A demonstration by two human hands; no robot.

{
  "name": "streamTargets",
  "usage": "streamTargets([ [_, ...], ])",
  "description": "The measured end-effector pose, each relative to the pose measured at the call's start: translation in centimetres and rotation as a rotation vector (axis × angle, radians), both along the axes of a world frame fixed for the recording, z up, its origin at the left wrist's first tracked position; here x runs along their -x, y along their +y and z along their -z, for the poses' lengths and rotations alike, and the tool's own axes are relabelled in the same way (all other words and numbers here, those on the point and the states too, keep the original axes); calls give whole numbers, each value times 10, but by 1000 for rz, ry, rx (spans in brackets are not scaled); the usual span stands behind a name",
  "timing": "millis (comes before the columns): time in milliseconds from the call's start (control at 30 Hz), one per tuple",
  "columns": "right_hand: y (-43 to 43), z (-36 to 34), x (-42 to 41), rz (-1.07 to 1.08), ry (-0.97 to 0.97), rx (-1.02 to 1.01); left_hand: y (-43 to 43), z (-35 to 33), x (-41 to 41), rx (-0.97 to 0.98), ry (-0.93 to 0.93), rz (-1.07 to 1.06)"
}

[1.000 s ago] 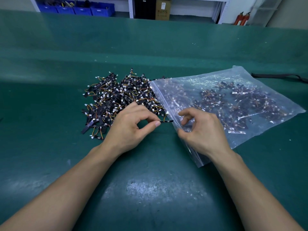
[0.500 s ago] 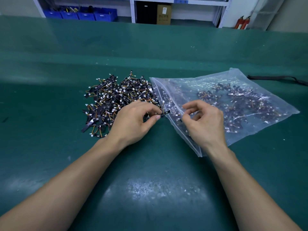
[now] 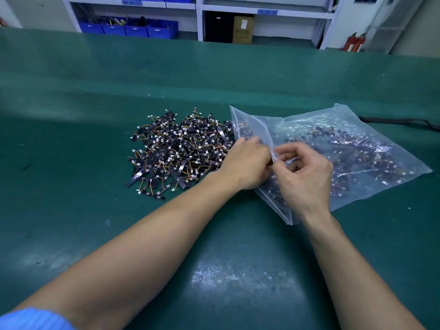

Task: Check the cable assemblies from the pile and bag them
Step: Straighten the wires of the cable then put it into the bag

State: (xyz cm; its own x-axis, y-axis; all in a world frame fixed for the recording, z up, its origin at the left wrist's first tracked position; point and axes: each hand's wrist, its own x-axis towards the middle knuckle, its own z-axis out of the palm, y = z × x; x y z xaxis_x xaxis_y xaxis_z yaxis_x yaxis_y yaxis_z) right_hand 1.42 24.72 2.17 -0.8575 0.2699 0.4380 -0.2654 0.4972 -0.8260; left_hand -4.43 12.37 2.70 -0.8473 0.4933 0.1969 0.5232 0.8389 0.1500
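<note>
Cable assemblies (image 3: 171, 160), short black strips trailing orange and yellow wires to white plugs, are loaded into a clear zip bag (image 3: 307, 117) on a green bench mat (image 3: 71, 210). Nearest the camera, two bare forearms converge on the bag's mouth, with a blue sleeve (image 3: 31, 317) showing on the left arm.

The right hand (image 3: 307, 177) rests on the bag's near end. Its thumb and forefinger pinch the upper lip of the mouth and lift it off the lower one. The left hand (image 3: 247, 160) comes in from the bag's left, its fingers (image 3: 252, 140) pushed into the gap. Whether they grasp an assembly cannot be told, as the hand's own back and the plastic hide it.

The mouth's long edge runs from the bag's near corner away and leftward, so the opening faces left and the left hand is the nearer to it. This looks like the drop of a checked piece, with the next one waiting directly left of the mouth.

Inside the bag, bagged assemblies (image 3: 357, 151) spread in a loose layer toward its closed right end. The unchecked pile (image 3: 181, 148) sits just left of the bag, its fringe touching the mouth's far end. Much of the job appears to remain.

Beyond the bag, to the right, a black strap (image 3: 400, 120) lies on the mat. Farther back stand white shelving (image 3: 200, 17), blue bins (image 3: 128, 28), a cardboard carton (image 3: 242, 29) and red fire extinguishers (image 3: 354, 41).
</note>
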Motion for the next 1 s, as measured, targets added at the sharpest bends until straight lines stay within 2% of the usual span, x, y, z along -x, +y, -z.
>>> streamTargets([
  [167, 1, -2, 0, 14, 25, 45, -3, 6, 4, 26, -29, 129],
  [367, -1, -4, -3, -37, 132, -5, 2, 5, -8, 173, -110, 230],
  [467, -2, -2, -4, -61, 126, -16, 1, 1, -15, 170, -133, 253],
  [600, -4, 1, -3, -81, 80, -33, -21, 4, -22, 100, -166, 221],
  [733, -4, 6, -3, -89, 6, -98, -59, 9, -29, 69, -69, 220],
  [867, -7, 13, -1, -115, -104, -224, -93, 8, -39, -89, -9, 204],
  [1000, -8, 22, 3, -188, -288, -375, -118, 13, -41, -230, 94, 57],
])
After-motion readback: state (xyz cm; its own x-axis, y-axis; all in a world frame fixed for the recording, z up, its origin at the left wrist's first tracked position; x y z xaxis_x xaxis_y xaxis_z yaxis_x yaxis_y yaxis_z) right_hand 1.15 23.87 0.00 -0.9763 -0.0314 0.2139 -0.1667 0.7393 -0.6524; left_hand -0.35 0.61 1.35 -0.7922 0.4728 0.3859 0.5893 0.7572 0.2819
